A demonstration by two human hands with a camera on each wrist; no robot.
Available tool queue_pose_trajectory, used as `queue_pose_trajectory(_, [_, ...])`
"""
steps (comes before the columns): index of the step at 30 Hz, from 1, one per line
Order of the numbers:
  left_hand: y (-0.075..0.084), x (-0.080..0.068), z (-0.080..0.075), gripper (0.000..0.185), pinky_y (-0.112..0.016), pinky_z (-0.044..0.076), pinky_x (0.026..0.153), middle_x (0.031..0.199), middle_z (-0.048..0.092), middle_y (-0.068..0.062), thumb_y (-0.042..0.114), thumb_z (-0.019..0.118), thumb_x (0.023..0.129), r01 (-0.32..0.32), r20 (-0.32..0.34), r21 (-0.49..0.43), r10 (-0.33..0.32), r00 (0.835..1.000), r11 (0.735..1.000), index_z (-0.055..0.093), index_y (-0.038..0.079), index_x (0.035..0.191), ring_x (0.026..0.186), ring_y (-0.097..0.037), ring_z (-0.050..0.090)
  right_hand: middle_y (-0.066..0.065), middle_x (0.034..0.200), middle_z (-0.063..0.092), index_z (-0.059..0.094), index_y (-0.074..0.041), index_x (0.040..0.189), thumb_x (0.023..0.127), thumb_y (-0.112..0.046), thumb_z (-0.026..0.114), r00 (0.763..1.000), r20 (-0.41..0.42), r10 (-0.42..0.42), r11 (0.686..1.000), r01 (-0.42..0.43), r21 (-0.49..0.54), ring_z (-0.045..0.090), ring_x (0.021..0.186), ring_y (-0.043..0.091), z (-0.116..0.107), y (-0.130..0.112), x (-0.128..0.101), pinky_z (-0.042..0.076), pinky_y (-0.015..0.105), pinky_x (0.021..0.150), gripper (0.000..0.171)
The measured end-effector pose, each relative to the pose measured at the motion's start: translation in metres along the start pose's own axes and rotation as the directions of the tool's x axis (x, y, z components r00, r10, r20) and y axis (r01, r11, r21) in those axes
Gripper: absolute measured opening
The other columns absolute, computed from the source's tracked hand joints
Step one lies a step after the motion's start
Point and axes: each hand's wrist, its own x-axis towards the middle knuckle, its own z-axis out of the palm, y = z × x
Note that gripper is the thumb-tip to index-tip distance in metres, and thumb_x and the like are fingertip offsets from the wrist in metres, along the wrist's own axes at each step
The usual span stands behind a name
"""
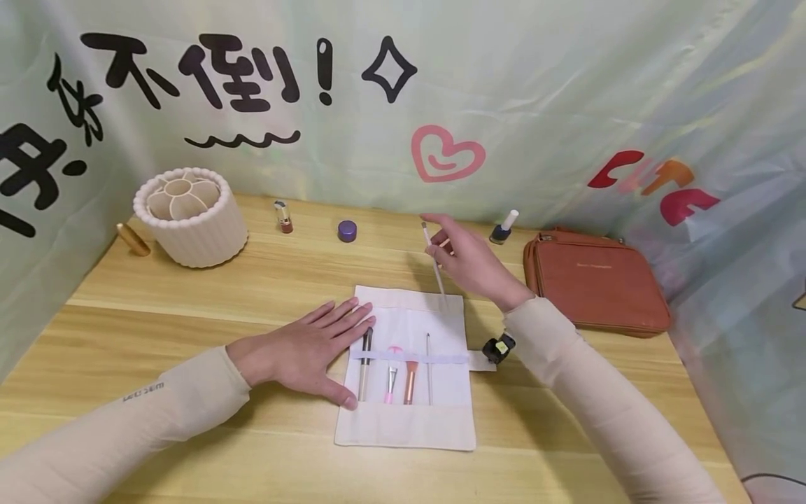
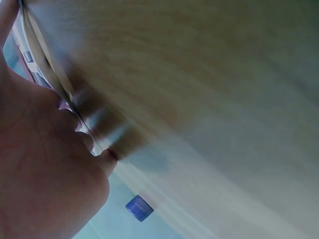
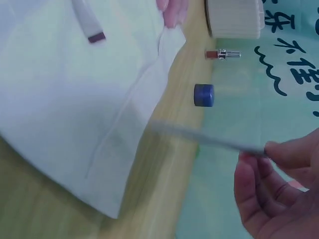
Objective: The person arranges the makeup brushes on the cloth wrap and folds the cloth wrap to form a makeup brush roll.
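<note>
Head view: we find the left hand (image 1: pixel 308 353) lying flat, fingers straight and together, pressing the left edge of a white cloth roll (image 1: pixel 409 420) spread on the wooden table (image 1: pixel 189 308). Under the roll's elastic band sit a black-handled brush (image 1: pixel 364 364), a pink brush (image 1: pixel 391 383), an orange brush (image 1: pixel 411 381) and a thin tool (image 1: pixel 429 371). The right hand (image 1: pixel 471 262) is raised above the roll's upper right corner, its fingers pinching a slim brush (image 1: pixel 433 259) that slants down toward the cloth. At the back of the table we note a ribbed cream holder (image 1: pixel 192 231), a lipstick (image 1: pixel 284 217), a purple jar (image 1: pixel 347 231) and a nail polish bottle (image 1: pixel 503 228); a brown case (image 1: pixel 598 283) lies to the right.

Left wrist view: the picture is blurred. The palm (image 2: pixel 40 164) rests on the cloth edge, and the jar (image 2: pixel 139 208) shows beyond it.

Right wrist view: the fingers (image 3: pixel 279 152) hold the slim brush (image 3: pixel 199 135), blurred, above the cloth roll (image 3: pixel 65 114). The jar (image 3: pixel 204 94), lipstick (image 3: pixel 222 54) and holder (image 3: pixel 234 20) stand beyond.
</note>
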Motion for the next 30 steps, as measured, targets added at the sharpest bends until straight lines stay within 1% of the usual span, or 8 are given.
queue_pose_trajectory(3, [0.000, 0.000, 0.000, 0.123, -0.058, 0.002, 0.138, 0.185, -0.004, -0.005, 0.083, 0.065, 0.091, -0.001, 0.001, 0.000, 0.001, 1.000, 1.000, 0.012, 0.013, 0.176, 0.172, -0.031, -0.007, 0.019, 0.121, 0.070, 0.046, -0.019, 0.161, 0.111, -0.009, 0.060, 1.000, 0.023, 0.002, 0.997, -0.004, 0.083, 0.073, 0.094, 0.036, 0.000, 0.003, -0.006, 0.061, 0.044, 0.083, 0.053])
queue_pose_trajectory(6, [0.000, 0.000, 0.000, 0.123, -0.058, 0.003, 0.138, 0.185, -0.004, -0.005, 0.083, 0.065, 0.091, -0.001, 0.001, 0.003, 0.001, 1.000, 1.000, 0.012, 0.012, 0.176, 0.172, -0.031, -0.006, 0.018, 0.120, 0.067, 0.049, -0.017, 0.157, 0.111, -0.008, 0.061, 0.999, 0.045, 0.013, 0.987, -0.020, 0.159, 0.073, 0.092, 0.036, 0.001, 0.009, -0.011, 0.063, 0.047, 0.086, 0.048])
queue_pose_trajectory(11, [0.000, -0.001, 0.000, 0.123, -0.058, 0.003, 0.138, 0.185, -0.004, -0.005, 0.082, 0.065, 0.091, 0.000, -0.001, 0.003, 0.000, 1.000, 1.000, 0.011, 0.012, 0.176, 0.172, -0.031, -0.007, 0.018, 0.120, 0.062, 0.049, -0.012, 0.157, 0.110, -0.006, 0.062, 0.994, 0.090, 0.065, 0.957, -0.088, 0.278, 0.073, 0.093, 0.032, 0.005, 0.022, -0.019, 0.066, 0.042, 0.091, 0.049])
queue_pose_trajectory(14, [0.000, -0.001, -0.001, 0.123, -0.058, 0.003, 0.138, 0.185, -0.003, -0.006, 0.082, 0.065, 0.091, -0.001, -0.005, -0.001, 0.001, 1.000, 1.000, 0.011, 0.012, 0.176, 0.172, -0.031, -0.006, 0.017, 0.118, 0.062, 0.048, -0.010, 0.158, 0.111, -0.007, 0.062, 0.990, 0.103, 0.098, 0.942, -0.126, 0.310, 0.073, 0.094, 0.033, 0.007, 0.027, -0.026, 0.065, 0.041, 0.089, 0.049])
queue_pose_trajectory(18, [0.001, -0.002, -0.002, 0.123, -0.060, 0.004, 0.138, 0.185, -0.002, -0.007, 0.081, 0.066, 0.091, -0.004, -0.011, -0.011, 0.004, 1.000, 1.000, 0.012, 0.011, 0.176, 0.172, -0.033, -0.004, 0.017, 0.114, 0.064, 0.049, -0.007, 0.158, 0.110, -0.007, 0.063, 0.990, 0.086, 0.113, 0.939, -0.135, 0.315, 0.074, 0.093, 0.035, 0.011, 0.032, -0.033, 0.064, 0.042, 0.086, 0.049])
queue_pose_trajectory(23, [0.002, -0.001, -0.003, 0.123, -0.060, 0.005, 0.138, 0.185, -0.001, -0.008, 0.081, 0.066, 0.091, -0.008, -0.012, -0.015, 0.008, 1.000, 1.000, 0.012, 0.010, 0.176, 0.172, -0.034, -0.004, 0.016, 0.111, 0.067, 0.053, -0.006, 0.153, 0.108, -0.007, 0.066, 0.988, 0.068, 0.138, 0.948, -0.152, 0.280, 0.076, 0.088, 0.029, 0.017, 0.034, -0.042, 0.066, 0.039, 0.082, 0.047])
queue_pose_trajectory(27, [0.002, 0.000, -0.003, 0.123, -0.060, 0.004, 0.138, 0.185, -0.002, -0.008, 0.081, 0.067, 0.091, -0.004, -0.006, -0.012, 0.003, 1.000, 1.000, 0.012, 0.011, 0.176, 0.172, -0.033, -0.005, 0.015, 0.112, 0.070, 0.058, -0.008, 0.146, 0.107, -0.009, 0.070, 0.981, 0.111, 0.160, 0.961, -0.180, 0.211, 0.076, 0.087, 0.023, 0.021, 0.034, -0.050, 0.066, 0.037, 0.081, 0.041])
queue_pose_trajectory(30, [0.002, 0.000, -0.002, 0.124, -0.059, 0.003, 0.138, 0.185, -0.003, -0.006, 0.082, 0.067, 0.090, 0.004, 0.002, -0.006, -0.004, 1.000, 1.000, 0.011, 0.012, 0.176, 0.172, -0.032, -0.007, 0.012, 0.108, 0.072, 0.062, -0.008, 0.139, 0.106, -0.012, 0.072, 0.974, 0.152, 0.169, 0.966, -0.195, 0.172, 0.074, 0.085, 0.020, 0.024, 0.035, -0.057, 0.064, 0.036, 0.078, 0.035])
